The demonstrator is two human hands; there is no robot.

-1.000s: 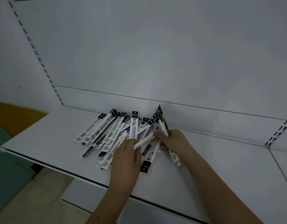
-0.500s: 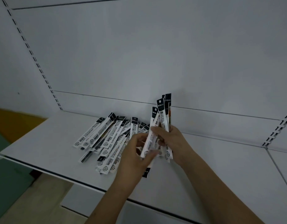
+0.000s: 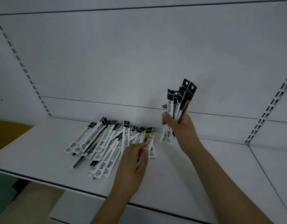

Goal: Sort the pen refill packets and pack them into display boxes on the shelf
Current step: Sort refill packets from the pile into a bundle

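Long narrow white pen refill packets with black header ends (image 3: pixel 107 143) fanned on white metal shelf (image 3: pixel 204 167) — headers toward back panel. Upright bunch (image 3: pixel 180 104) gripped in right hand (image 3: pixel 178 126), headers up. Left hand (image 3: pixel 134 157) laid on pile's right edge — grip cannot be told.

A white back panel (image 3: pixel 139 54) fills the upper frame, crossed by thin horizontal seams. Slotted uprights (image 3: pixel 23 65) run diagonally at the left and right edges. At the far left, a yellow surface (image 3: pixel 8 130) sits above a green patch (image 3: pixel 2 191), with beige floor (image 3: pixel 31 206) at lower left.
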